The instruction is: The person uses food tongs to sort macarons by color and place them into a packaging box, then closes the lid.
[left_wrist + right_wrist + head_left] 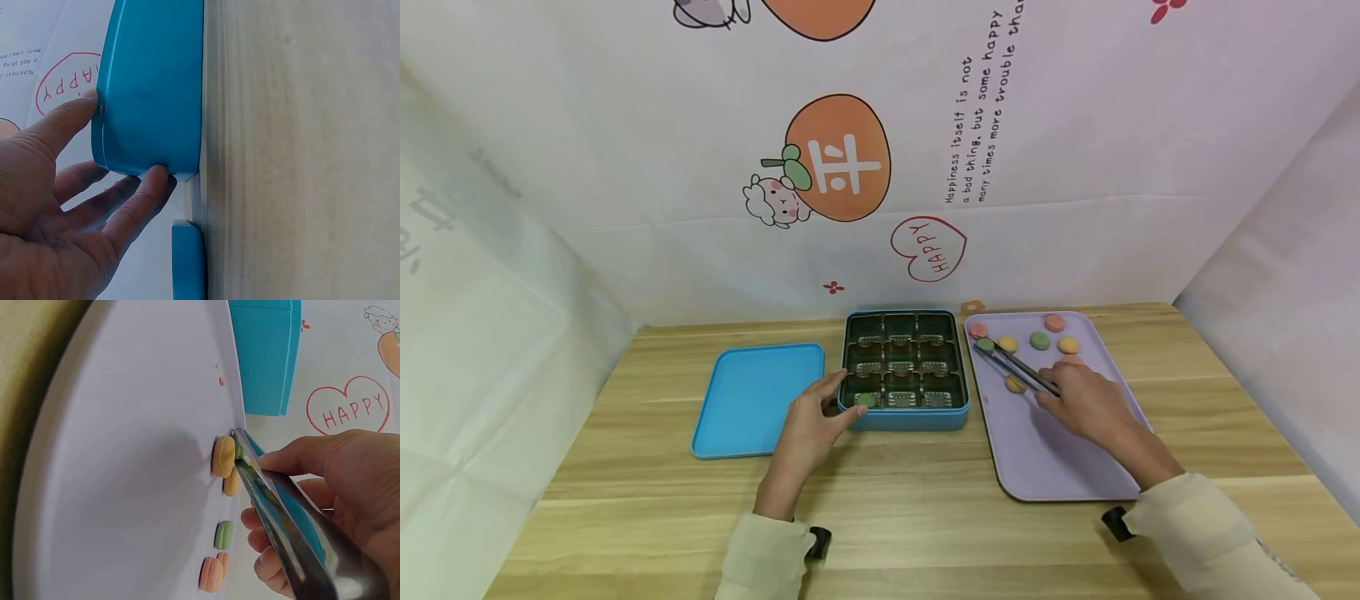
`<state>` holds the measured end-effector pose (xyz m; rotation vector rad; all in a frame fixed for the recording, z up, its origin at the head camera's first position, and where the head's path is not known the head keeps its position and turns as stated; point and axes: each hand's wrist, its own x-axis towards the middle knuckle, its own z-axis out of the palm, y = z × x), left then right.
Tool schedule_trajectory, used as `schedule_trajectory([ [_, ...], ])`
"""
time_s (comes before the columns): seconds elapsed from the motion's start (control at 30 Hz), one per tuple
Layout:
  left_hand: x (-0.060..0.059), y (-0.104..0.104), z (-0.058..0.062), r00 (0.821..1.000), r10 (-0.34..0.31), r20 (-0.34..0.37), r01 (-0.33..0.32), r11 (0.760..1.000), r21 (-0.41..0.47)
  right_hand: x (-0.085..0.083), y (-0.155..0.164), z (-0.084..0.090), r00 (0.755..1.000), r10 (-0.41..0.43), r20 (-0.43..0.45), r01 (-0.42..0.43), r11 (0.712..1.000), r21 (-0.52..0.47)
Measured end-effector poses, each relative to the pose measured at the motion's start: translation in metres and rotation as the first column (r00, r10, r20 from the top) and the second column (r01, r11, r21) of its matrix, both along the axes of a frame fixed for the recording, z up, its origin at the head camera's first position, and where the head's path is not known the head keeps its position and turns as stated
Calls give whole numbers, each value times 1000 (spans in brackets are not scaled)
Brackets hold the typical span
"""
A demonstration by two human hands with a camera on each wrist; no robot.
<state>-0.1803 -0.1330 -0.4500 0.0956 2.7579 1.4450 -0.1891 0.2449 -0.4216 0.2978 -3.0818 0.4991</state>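
A blue box point(910, 420) with a dark insert of several compartments stands mid-table. One green macaron point(866, 400) sits in its front-left compartment. My left hand point(811, 421) holds the box's front-left corner, thumb at the rim and fingers against the side wall point(147, 94). Over the lilac tray point(1052, 467), my right hand point(1084, 402) grips metal tongs point(281, 531). Their tips are around a green macaron point(985, 344) at the tray's left edge. Close by lie a pink macaron point(978, 331) and a yellow macaron point(1007, 344); another yellow macaron point(223, 457) lies nearer.
A blue lid point(760, 400) lies flat left of the box. Farther right on the tray are a green macaron point(1039, 340), a yellow macaron point(1067, 345) and a pink macaron point(1055, 322). A printed white cloth point(1045, 250) hangs behind the wooden table point(910, 525).
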Motion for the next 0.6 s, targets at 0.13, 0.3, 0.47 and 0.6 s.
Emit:
schedule_trajectory([
  [0.13,0,0,0,1000,0,6,0,1000,6,0,1,1,1000,5,-4,-5,1000,-7],
  [0.3,0,0,1,1000,4,14,-4,1000,11,2,2,2,1000,12,-27,-13,1000,-2],
  [0.47,0,0,2,1000,5,15,-5,1000,11,5,3,4,997,25,-68,-24,1000,13],
  [0.6,0,1,2,1000,0,10,0,1000,6,6,3,9,994,41,-98,-40,999,16],
])
